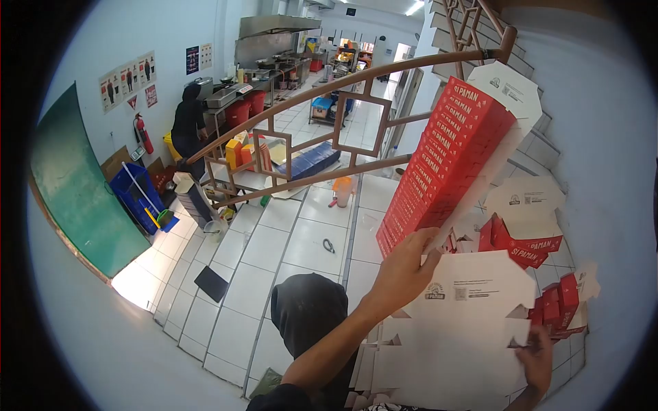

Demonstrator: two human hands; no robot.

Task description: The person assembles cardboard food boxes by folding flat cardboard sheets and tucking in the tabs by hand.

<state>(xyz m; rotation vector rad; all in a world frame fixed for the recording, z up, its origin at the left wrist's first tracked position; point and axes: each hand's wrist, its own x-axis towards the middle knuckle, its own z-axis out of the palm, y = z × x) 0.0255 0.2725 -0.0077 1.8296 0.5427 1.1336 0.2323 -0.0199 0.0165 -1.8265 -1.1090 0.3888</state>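
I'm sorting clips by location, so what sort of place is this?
Probably a commercial food kitchen, seen from tiled steps: a metal extractor hood hangs above cooking equipment, and a tall stack of red "Si Paman" boxes stands nearby.
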